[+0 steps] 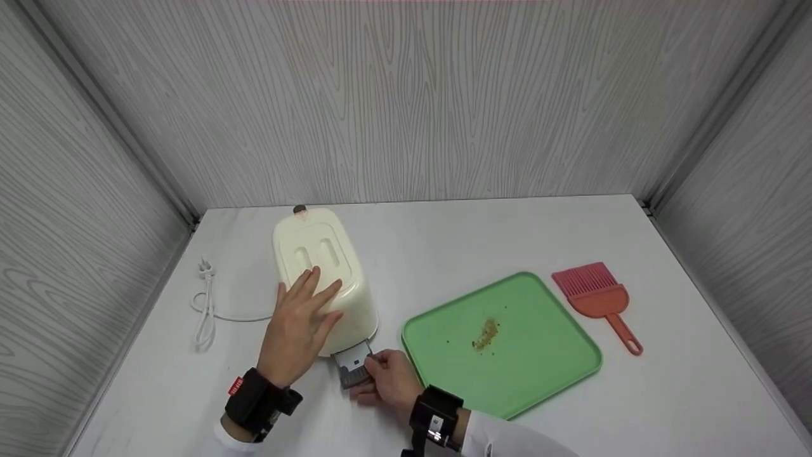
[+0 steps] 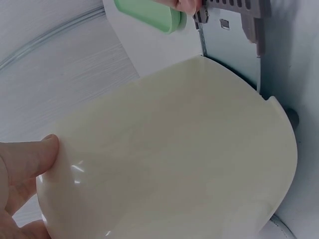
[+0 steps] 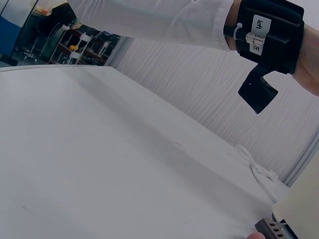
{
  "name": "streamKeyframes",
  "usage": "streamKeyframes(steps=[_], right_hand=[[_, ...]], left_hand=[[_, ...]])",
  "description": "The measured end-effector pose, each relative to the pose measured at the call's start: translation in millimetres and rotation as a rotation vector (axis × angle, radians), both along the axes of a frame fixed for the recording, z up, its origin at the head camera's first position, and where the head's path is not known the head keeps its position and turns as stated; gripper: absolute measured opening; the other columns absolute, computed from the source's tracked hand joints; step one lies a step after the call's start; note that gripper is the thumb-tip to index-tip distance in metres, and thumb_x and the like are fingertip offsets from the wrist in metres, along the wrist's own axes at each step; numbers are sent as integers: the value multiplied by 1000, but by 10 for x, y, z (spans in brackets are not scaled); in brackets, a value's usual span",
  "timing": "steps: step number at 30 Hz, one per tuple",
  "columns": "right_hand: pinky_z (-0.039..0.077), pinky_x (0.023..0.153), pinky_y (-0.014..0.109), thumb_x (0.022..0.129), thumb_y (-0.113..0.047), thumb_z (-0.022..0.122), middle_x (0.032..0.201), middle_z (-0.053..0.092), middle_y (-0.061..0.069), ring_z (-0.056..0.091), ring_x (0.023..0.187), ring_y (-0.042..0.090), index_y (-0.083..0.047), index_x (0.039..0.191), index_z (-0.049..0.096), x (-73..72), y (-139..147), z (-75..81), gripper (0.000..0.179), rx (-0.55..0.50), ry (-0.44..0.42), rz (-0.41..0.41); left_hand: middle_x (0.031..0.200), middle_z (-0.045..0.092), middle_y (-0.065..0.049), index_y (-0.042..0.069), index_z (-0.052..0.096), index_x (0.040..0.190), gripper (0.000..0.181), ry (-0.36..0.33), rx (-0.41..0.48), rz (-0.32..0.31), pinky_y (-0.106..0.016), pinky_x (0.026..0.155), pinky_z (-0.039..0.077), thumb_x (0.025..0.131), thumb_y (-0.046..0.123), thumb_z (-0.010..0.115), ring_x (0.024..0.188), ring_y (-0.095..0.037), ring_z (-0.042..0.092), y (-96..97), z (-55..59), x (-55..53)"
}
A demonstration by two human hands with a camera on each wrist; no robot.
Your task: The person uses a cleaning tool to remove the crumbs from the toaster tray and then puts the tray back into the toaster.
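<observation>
A cream toaster point(image 1: 356, 303) with two slot-shaped recesses on top stands left of centre on the white table. My left hand point(image 1: 293, 330) rests on its top, fingers spread; the left wrist view shows the thumb point(image 2: 35, 157) at the toaster's edge. Out of the toaster's near end, low down, sticks a metal crumb tray point(image 1: 351, 358) with a grey ribbed handle point(image 2: 234, 6). My right hand point(image 1: 394, 381) pinches that handle at its right side, thumb on top. Only a fingertip and the handle's corner point(image 3: 271, 229) show in the right wrist view.
A green tray point(image 1: 558, 374) holding brown crumbs point(image 1: 487, 334) lies just right of my right hand. Farther right is an orange dustpan-like tool point(image 1: 599, 303) with a ribbed red end. A bundled white power cord point(image 1: 207, 311) lies left of the toaster. Grey wood-grain panels enclose the table.
</observation>
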State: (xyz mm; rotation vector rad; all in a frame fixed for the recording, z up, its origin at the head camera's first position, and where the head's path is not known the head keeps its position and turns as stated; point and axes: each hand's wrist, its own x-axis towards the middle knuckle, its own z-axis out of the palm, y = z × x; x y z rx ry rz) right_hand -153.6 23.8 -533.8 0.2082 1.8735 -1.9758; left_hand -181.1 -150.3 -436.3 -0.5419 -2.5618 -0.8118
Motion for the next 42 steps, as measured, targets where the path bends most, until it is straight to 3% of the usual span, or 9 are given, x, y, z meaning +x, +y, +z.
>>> streamKeyframes(steps=[13,27,42], right_hand=[[66,65,29,110,-9,50,96,80,20,81,72,18,4,112,59,-50,-46,3,16,-45,-11,-17],[66,67,29,109,-9,54,98,80,25,82,75,22,10,117,64,-141,-61,5,22,-70,-4,-43],[65,65,26,107,-11,59,96,81,18,79,70,15,8,122,64,-221,-105,1,25,-51,-49,-82]], left_hand=[[157,52,-27,10,70,138,45,-2,7,-9,-78,123,23,94,16,79,150,-45,46,-8,-7,0],[156,53,-27,10,71,137,46,22,5,-3,-78,122,24,93,16,80,149,-46,48,-3,-24,-17],[156,54,-27,9,71,137,46,16,-2,-5,-79,122,25,93,16,80,149,-46,48,-5,-7,-5]])
